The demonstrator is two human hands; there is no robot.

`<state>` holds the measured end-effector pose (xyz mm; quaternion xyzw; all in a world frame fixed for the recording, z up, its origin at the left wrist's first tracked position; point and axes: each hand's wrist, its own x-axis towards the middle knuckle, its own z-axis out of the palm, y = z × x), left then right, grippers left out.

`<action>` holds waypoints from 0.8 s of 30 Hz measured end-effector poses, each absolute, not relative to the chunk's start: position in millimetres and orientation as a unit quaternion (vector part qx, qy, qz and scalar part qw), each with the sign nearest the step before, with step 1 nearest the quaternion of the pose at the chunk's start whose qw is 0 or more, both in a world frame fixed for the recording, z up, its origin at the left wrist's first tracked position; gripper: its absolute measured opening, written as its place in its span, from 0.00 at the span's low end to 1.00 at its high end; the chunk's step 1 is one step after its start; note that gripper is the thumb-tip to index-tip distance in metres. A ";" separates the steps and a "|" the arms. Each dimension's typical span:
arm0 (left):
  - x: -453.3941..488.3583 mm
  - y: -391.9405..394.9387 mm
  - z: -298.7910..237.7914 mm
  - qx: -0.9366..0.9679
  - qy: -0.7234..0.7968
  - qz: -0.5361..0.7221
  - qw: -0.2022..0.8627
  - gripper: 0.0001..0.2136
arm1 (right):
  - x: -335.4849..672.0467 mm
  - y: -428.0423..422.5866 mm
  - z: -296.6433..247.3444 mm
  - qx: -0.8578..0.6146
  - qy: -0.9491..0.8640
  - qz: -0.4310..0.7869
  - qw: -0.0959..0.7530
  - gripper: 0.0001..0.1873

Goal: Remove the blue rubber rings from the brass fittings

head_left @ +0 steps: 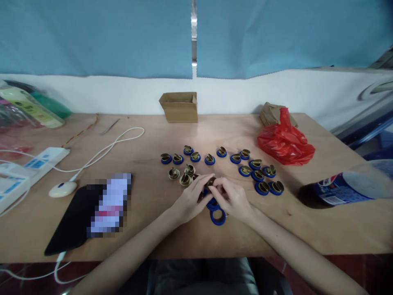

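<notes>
My left hand point(196, 194) and my right hand point(232, 197) meet over the middle of the table, fingertips pinched together on a small dark brass-coloured piece point(210, 182). Fingers cover most of that piece, so its full shape is hidden. Just below the hands lie blue rings, the nearest an open blue ring point(217, 216) with a brown inside. Left of my left hand sit a few pale-rimmed round brass pieces point(185, 179) with upright flaps. Several blue-rimmed ones with similar brass flaps, such as a blue-rimmed piece point(262, 187), spread behind and to the right.
A cardboard box point(181, 110) stands against the wall. At right are a red plastic bag point(285, 141) and a Pepsi bottle point(337, 188) on its side. To the left lie a phone point(112, 205), a black tablet-like slab point(72, 221), a white mouse point(63, 189) and a power strip point(33, 168).
</notes>
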<state>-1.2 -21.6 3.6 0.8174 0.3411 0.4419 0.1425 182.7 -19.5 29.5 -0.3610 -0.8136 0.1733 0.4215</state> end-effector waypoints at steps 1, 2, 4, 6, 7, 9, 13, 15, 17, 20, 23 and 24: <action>-1.3 -21.2 2.9 0.817 0.342 0.443 0.137 0.24 | 182.5 -19.6 30.6 -0.364 -0.815 0.171 0.417 0.05; -1.4 -20.8 2.7 0.818 0.342 0.443 0.132 0.24 | 182.5 -19.5 31.9 -0.366 -0.817 0.169 0.411 0.06; -1.4 -20.5 3.4 0.820 0.338 0.444 0.123 0.24 | 182.7 -18.8 34.7 -0.363 -0.823 0.168 0.402 0.07; -0.8 -20.9 5.1 0.823 0.332 0.446 0.117 0.24 | 182.8 -17.9 37.1 -0.351 -0.829 0.171 0.401 0.08; -0.3 -21.3 5.9 0.823 0.330 0.448 0.115 0.24 | 182.7 -17.6 37.9 -0.344 -0.831 0.171 0.403 0.09; 0.7 -22.0 7.0 0.822 0.327 0.452 0.116 0.24 | 182.2 -17.2 39.1 -0.336 -0.832 0.170 0.407 0.10; 1.8 -22.7 7.8 0.823 0.318 0.454 0.122 0.24 | 181.0 -17.1 39.1 -0.335 -0.836 0.166 0.402 0.11; 2.0 -23.1 8.8 0.824 0.314 0.454 0.124 0.24 | 180.6 -16.9 38.3 -0.332 -0.837 0.164 0.403 0.12; 2.0 -23.7 10.4 0.824 0.312 0.456 0.125 0.24 | 180.6 -16.8 37.3 -0.330 -0.836 0.167 0.406 0.13; 1.7 -24.2 12.2 0.824 0.306 0.458 0.134 0.24 | 181.5 -16.9 35.8 -0.324 -0.834 0.169 0.413 0.14; 0.9 -23.0 10.5 0.815 0.307 0.466 0.155 0.23 | 183.5 -17.3 35.2 -0.318 -0.829 0.165 0.430 0.14; 0.5 -22.3 9.2 0.810 0.308 0.472 0.160 0.22 | 184.4 -17.4 35.5 -0.317 -0.826 0.167 0.436 0.13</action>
